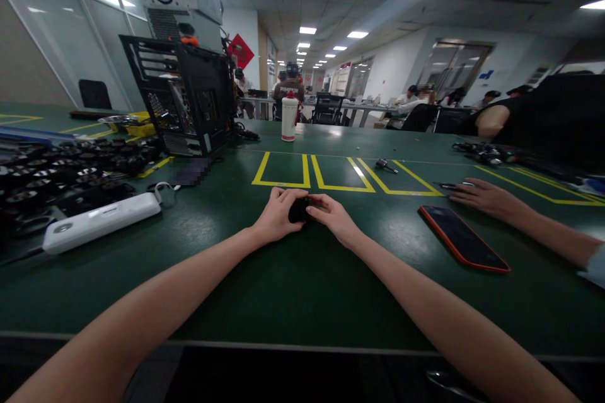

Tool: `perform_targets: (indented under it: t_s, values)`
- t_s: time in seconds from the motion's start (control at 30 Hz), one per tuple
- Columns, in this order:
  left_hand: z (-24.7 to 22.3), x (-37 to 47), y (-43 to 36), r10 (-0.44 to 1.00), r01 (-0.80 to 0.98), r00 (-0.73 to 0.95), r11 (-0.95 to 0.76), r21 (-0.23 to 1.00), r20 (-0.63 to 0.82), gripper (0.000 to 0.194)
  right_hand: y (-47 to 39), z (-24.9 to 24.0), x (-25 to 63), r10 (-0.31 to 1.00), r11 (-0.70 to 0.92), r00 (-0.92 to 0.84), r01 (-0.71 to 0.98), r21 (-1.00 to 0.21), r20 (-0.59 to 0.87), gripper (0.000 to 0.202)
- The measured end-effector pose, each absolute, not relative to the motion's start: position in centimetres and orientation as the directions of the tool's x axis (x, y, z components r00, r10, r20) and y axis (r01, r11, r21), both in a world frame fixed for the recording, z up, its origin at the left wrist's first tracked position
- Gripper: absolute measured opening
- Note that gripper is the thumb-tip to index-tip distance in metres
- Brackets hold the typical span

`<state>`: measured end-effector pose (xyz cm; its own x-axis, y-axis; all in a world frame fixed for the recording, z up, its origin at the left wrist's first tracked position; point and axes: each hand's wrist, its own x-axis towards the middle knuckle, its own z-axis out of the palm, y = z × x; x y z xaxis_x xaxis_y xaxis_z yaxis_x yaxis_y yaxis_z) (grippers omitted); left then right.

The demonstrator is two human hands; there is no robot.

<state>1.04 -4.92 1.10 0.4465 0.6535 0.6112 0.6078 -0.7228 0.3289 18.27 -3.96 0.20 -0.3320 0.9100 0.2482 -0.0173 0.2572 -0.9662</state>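
Between my two hands, just above or on the green table [302,289], is a small black round object [297,210] whose kind I cannot make out. My left hand [278,215] wraps its fingers and thumb round the left side of it. From the right, my right hand [334,217] pinches its edge with thumb and fingers. Much of the object is hidden by the fingers. Yellow tape outlines [280,184] lie on the table just beyond my hands.
At left stand a white power strip [104,221], a heap of black fans [85,167] and an open computer case [189,94]. A white tumbler [288,118] is farther back. To the right lie an orange-edged phone [463,238], another person's hand [486,196] and a small dark part [386,165].
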Motion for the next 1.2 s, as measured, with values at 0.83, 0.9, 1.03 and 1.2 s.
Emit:
perform_targets:
  t_s: [0.83, 0.9, 1.03, 1.2]
  values:
    - [1.10, 0.88, -4.95, 0.668, 0.609, 0.443, -0.714, 0.347, 0.597, 0.059, -4.45, 0.16, 18.30, 0.890, 0.272, -0.364, -0.064, -0.960, 0.276, 0.037]
    - [1.10, 0.88, -4.93, 0.668, 0.610, 0.442, -0.713, 0.345, 0.599, 0.060, -4.49, 0.23, 18.21, 0.905, 0.262, -0.340, -0.030, -0.965, 0.256, 0.029]
    - [1.06, 0.92, -4.85, 0.661, 0.611, 0.448, -0.718, 0.334, 0.601, 0.059, -4.23, 0.27, 18.01, 0.926, 0.235, -0.301, -0.022, -0.972, 0.230, 0.026]
    - [0.98, 0.91, -4.73, 0.676, 0.620, 0.444, -0.705, 0.343, 0.588, 0.059, -4.00, 0.30, 18.06, 0.906, 0.244, -0.343, -0.051, -0.968, 0.247, 0.033]
